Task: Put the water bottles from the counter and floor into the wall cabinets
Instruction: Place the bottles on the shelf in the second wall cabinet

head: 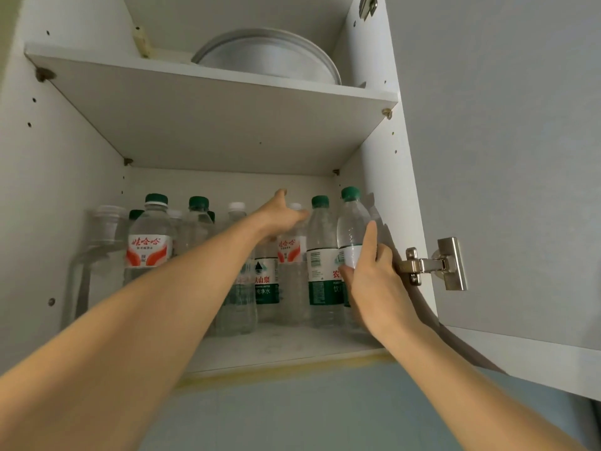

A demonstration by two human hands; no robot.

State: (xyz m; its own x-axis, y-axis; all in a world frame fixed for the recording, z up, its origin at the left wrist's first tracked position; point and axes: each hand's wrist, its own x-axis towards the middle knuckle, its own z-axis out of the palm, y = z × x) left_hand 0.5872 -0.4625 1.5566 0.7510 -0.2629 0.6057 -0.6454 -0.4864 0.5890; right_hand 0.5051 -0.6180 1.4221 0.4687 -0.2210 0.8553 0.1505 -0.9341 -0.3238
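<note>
The open wall cabinet's lower shelf [286, 348] holds several clear water bottles with green or white caps. My right hand [374, 271] grips a green-capped bottle [352, 227] at the shelf's right end, beside the cabinet wall, standing upright next to another green-labelled bottle [322, 255]. My left hand [281, 214] reaches deep into the shelf and closes around the top of a white-capped, red-labelled bottle [289, 249] in the back row. A red-labelled bottle with a green cap [149, 242] stands at the left front.
The upper shelf [208, 102] carries a round metal tray [270, 56] leaning at the back. The cabinet door [507, 157] hangs open to the right on a metal hinge [435, 265]. Blue-grey wall lies below the cabinet.
</note>
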